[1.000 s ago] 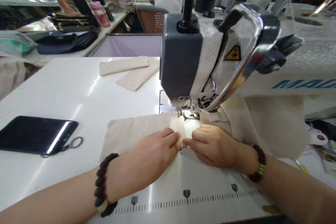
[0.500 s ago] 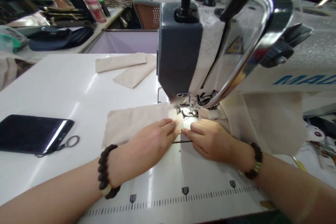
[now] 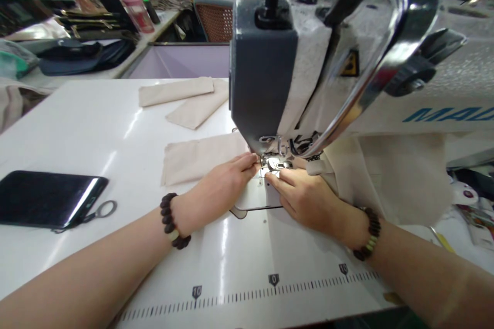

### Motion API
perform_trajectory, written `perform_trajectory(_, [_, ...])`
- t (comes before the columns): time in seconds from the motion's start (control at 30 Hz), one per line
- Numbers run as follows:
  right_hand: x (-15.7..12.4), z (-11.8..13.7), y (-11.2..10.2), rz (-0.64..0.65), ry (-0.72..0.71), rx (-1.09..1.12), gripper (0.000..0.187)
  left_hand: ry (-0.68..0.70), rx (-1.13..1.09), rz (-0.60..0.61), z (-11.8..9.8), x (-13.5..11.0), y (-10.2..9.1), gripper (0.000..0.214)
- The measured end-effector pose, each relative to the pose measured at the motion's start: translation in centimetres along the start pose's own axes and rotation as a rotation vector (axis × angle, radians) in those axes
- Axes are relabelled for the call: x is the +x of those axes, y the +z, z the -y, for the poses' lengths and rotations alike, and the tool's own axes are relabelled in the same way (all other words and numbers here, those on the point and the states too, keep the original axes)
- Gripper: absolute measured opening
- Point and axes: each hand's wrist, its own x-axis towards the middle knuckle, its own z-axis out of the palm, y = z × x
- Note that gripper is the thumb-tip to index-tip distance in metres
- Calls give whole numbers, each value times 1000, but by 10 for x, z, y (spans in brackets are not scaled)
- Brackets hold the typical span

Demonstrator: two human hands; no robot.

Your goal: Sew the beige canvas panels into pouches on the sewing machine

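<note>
A sewing machine [image 3: 266,67] stands over the table, its presser foot [image 3: 276,163] low over the metal needle plate. My left hand [image 3: 218,182] has its fingers pressed together on the near right edge of a beige fabric strip [image 3: 198,157], just left of the foot. My right hand [image 3: 309,193] lies on the plate right of the foot, fingers stretched leftward with nothing visible in them; some fingertips are hidden. Behind it, a larger beige fabric piece [image 3: 405,180] spreads under the machine arm.
Two beige strips [image 3: 175,91] lie at the back of the white table. A black phone [image 3: 50,198] with a ring strap [image 3: 105,209] is at the left. A printed ruler [image 3: 274,290] runs along the front edge. A pink bottle [image 3: 138,13] stands on a neighbouring table.
My left hand has moved forward, and the beige strip has shifted away from me and slightly right, uncovering more needle plate. My right hand has stayed almost in place.
</note>
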Motion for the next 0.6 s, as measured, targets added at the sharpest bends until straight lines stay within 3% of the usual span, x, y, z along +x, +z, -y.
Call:
perform_trajectory(0.2, [-1,1,0,4,18,6,26,30,58,-15,2,-1,-5,31])
perform_trajectory(0.37, [0,0,1,13,10,4,28,15,66,52,1,-2,-3,29])
perform_trajectory(0.6, [-8,0,8,-27,-8,-13,35,-85,319,88,-14,-8,-17,22])
